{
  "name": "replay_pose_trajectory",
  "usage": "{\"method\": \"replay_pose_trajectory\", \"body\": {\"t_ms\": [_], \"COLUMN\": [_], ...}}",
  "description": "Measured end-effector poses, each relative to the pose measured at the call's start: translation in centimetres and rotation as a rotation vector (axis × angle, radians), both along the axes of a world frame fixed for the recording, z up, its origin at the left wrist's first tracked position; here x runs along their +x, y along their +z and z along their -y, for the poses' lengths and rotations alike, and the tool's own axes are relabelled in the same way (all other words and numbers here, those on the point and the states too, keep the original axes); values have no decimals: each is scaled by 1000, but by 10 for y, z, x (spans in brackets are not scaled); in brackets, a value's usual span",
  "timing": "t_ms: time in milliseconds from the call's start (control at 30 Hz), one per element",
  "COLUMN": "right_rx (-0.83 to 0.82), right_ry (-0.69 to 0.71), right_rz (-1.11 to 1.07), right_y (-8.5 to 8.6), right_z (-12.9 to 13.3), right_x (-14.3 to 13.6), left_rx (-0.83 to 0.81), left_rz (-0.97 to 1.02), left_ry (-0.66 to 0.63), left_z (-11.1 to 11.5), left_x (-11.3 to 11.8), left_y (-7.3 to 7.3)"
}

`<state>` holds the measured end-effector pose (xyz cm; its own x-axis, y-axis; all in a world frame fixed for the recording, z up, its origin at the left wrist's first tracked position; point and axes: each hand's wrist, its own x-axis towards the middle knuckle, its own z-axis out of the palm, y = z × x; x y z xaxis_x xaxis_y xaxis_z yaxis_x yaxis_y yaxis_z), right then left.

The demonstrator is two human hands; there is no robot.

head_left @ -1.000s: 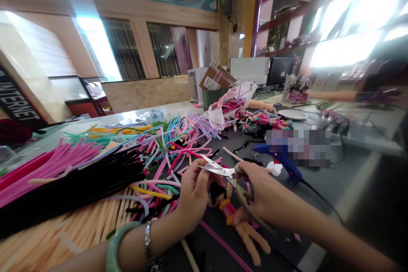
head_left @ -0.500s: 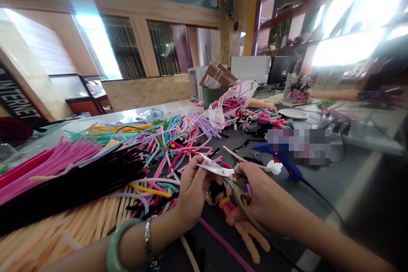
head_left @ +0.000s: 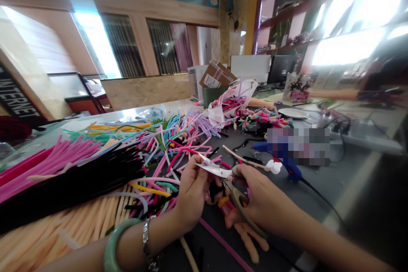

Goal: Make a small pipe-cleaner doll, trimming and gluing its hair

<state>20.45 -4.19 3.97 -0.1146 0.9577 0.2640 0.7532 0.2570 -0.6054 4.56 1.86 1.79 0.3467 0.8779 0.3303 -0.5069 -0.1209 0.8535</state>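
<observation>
My right hand (head_left: 255, 191) is wrapped round the handles of a pair of scissors (head_left: 219, 171), whose blades point left and stand apart. My left hand (head_left: 193, 193) is closed in a pinch by the blade tips; a small pale piece (head_left: 208, 162) shows there, too small to name. Under my hands lies a doll figure (head_left: 227, 206) of fuzzy stems, with a dark head, a red and yellow body and peach legs. A pink stem (head_left: 223, 242) lies beside it. Right of the scissors is a peach stem with white fluff (head_left: 274, 166) at its end.
Bundles of black (head_left: 79, 178), peach (head_left: 73, 221) and pink stems (head_left: 70, 153) lie on the left, with loose coloured stems (head_left: 168, 140) behind. A blue glue gun (head_left: 283, 159) with a cord rests at right. Farther back are a plastic bag (head_left: 216, 112) and a cardboard box (head_left: 216, 76).
My hands and the scissors stay in nearly the same place. The scissors have shifted very slightly left; the small pale piece remains by the blades.
</observation>
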Motion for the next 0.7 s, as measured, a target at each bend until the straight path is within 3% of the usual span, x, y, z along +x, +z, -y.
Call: {"method": "replay_pose_trajectory", "body": {"t_ms": [700], "right_rx": [136], "right_ry": [28], "right_rz": [180], "right_y": [-7], "right_z": [3], "right_x": [-1], "left_rx": [151], "left_rz": [-71], "left_ry": [18], "left_z": [8], "left_x": [-2], "left_y": [1]}}
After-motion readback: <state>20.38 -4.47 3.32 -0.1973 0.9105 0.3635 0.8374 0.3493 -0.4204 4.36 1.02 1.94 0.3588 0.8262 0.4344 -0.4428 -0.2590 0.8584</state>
